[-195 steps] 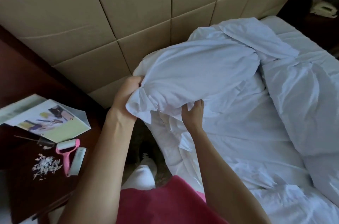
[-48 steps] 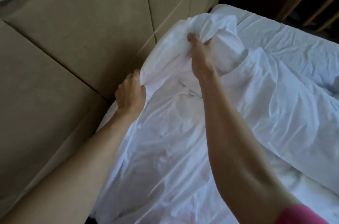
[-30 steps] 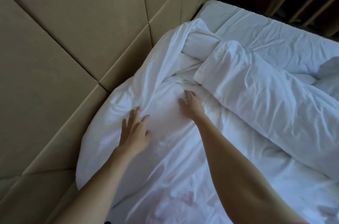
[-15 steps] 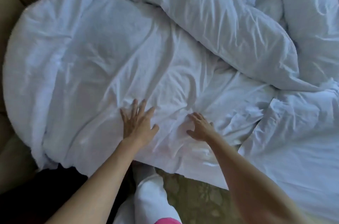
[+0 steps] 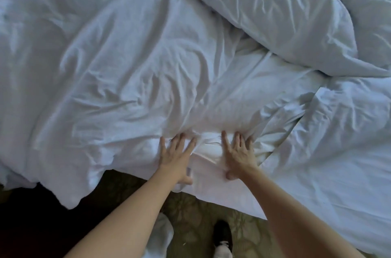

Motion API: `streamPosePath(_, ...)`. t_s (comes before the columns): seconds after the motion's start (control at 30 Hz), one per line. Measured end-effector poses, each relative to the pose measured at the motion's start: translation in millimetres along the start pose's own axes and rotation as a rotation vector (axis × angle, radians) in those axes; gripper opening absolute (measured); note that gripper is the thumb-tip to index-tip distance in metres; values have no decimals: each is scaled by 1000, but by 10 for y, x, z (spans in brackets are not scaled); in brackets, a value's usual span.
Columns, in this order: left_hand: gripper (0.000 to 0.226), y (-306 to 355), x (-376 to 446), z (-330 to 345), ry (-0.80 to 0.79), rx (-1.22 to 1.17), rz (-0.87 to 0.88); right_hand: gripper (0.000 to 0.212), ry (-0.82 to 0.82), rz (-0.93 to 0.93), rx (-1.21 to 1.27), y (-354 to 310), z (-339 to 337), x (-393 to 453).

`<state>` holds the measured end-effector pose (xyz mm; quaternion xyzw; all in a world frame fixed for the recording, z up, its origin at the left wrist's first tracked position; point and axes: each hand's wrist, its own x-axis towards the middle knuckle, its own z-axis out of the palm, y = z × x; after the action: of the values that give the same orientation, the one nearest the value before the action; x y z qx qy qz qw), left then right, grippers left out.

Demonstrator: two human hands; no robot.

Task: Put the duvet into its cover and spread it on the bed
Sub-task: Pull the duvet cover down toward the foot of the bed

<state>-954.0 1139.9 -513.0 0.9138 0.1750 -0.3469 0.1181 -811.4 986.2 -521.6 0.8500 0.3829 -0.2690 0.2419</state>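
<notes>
The white duvet in its cover lies crumpled across the bed, its near edge hanging over the side. My left hand and my right hand press flat on that near edge, side by side, fingers spread and pointing away from me. Wrinkles bunch up just past the fingertips. A thicker folded bulge of the duvet runs diagonally across the upper right. I cannot tell cover from filling where the cloth overlaps.
The patterned carpet shows below the bed edge. My dark shoe and white trouser leg stand close to the bed. White bedding covers the right side. A dark gap lies at lower left.
My view has dropped from the headboard to the bed's side. Both hands let go of the cover's corner, slid down the duvet toward its near edge and now press closer together.
</notes>
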Motion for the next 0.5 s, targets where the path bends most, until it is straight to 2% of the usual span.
streamPosePath(0.07, 126, 70, 132, 119, 54, 59, -61, 132, 66, -57, 53, 82, 106, 91)
streamPosePath(0.1, 122, 116, 175, 171, 98, 69, -105, 116, 107, -87, 77, 134, 120, 114)
streamPosePath(0.2, 101, 314, 216, 240, 258, 29, -209, 47, 283, -138, 138, 327, 96, 86)
streamPosePath(0.23, 86, 389, 210, 238, 330, -14, -232, 34, 332, -156, 133, 394, 76, 60)
streamPosePath(0.33, 48, 526, 157, 136, 431, -124, -257, 28, 328, -261, 95, 525, -77, -71)
streamPosePath(0.4, 39, 635, 38, 59, 405, -118, -226, 29, 307, -297, 70, 678, -151, -235)
streamPosePath(0.5, 15, 882, -261, 41, 315, -242, -138, 34, 232, -271, 101, 1002, -199, -568)
